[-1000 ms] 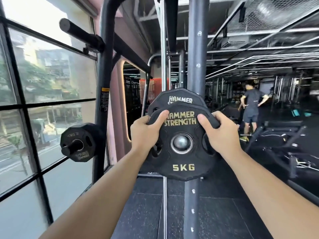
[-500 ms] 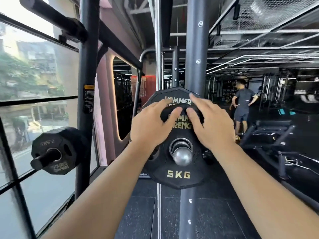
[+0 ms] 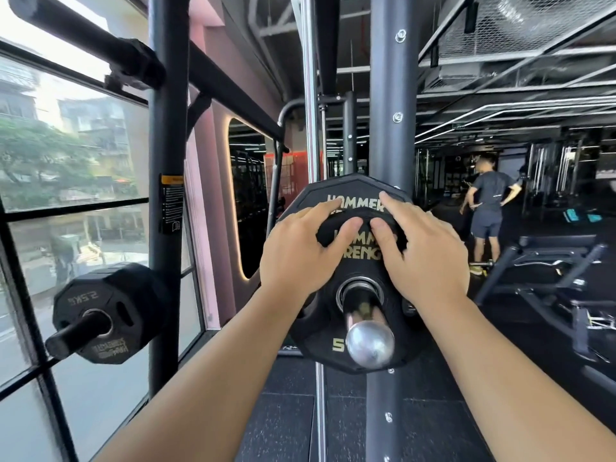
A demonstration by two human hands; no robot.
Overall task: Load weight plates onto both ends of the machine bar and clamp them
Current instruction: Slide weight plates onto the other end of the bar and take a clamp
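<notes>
A black 5 kg Hammer Strength plate point(image 3: 333, 338) sits on the chrome bar sleeve point(image 3: 368, 338), whose rounded end points toward me. Behind it on the same sleeve is a larger black plate point(image 3: 353, 191), of which only the top shows. My left hand point(image 3: 300, 251) and my right hand point(image 3: 423, 251) lie flat on the upper face of the 5 kg plate, fingers straight and pressing it along the sleeve. No clamp is in view.
A 2.5 kg plate point(image 3: 103, 315) hangs on a storage peg of the black rack upright point(image 3: 166, 195) at the left, by the window. The machine's column point(image 3: 393, 95) and guide rod point(image 3: 311, 95) rise behind the plates. A person point(image 3: 488, 211) stands far right near a bench point(image 3: 550, 261).
My hands left the plate's rim and now lie flat on its face. The 5 kg plate has slid further down the sleeve, so more chrome sticks out.
</notes>
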